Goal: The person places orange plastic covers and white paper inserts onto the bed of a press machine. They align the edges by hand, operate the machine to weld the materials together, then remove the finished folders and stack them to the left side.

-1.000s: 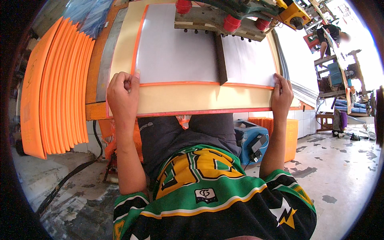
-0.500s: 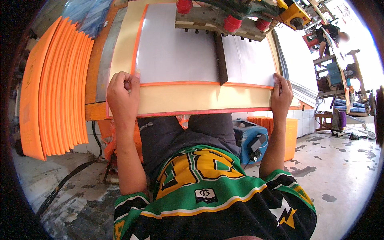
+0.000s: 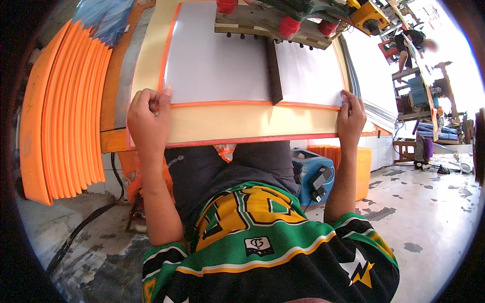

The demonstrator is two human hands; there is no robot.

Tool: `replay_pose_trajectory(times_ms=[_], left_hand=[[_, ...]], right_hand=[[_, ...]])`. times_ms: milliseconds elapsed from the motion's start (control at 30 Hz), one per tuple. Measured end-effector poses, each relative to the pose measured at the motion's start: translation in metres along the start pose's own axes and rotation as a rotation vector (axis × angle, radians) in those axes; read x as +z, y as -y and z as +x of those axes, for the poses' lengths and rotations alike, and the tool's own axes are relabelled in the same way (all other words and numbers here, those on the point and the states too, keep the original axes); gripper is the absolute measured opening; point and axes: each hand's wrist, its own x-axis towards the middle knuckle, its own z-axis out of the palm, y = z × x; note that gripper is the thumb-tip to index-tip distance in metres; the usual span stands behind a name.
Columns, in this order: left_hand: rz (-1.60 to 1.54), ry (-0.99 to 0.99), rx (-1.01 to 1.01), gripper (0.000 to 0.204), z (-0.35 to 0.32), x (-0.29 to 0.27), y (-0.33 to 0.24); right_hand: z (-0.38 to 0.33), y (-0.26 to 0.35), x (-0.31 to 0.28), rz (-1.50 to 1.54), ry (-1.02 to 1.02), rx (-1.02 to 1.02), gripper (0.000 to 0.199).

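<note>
A large whitish, glossy sheet with orange edges (image 3: 217,76) lies flat on the cream-coloured work board (image 3: 242,123) in front of me. At its near left corner my left hand (image 3: 150,115) is closed, fingers curled and thumb on the edge. The near right corner is pinched between the thumb and fingers of my right hand (image 3: 351,116). A dark upright bar (image 3: 274,73) stands over the sheet, right of its middle. Above the sheet's far part hangs the machine head (image 3: 273,22), with red round parts, hiding what lies beneath.
Orange folded covers (image 3: 65,116) stand in a row at the left, beside blue plastic wrapping (image 3: 106,20). A yellow control box (image 3: 371,20) is at the upper right. Below the board's right side sits a blue device (image 3: 310,174). Another person (image 3: 411,43) is far right.
The whole view has shifted slightly left. Both hands stay at the sheet's near corners, and the sheet keeps its place under the bar.
</note>
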Motion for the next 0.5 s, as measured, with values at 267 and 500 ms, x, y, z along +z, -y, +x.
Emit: replay_pose_trajectory(times_ms=[267,500], left_hand=[[0.001,0.034,-0.019,0.035,0.0007,0.0005,-0.0018],[-0.001,0.034,-0.018,0.037,-0.001,0.0002,0.0013]], right_hand=[[-0.0004,0.0061,-0.0026,0.028,-0.011,0.023,0.025],[-0.0002,0.0024,0.002,0.029,-0.029,0.001,0.023]])
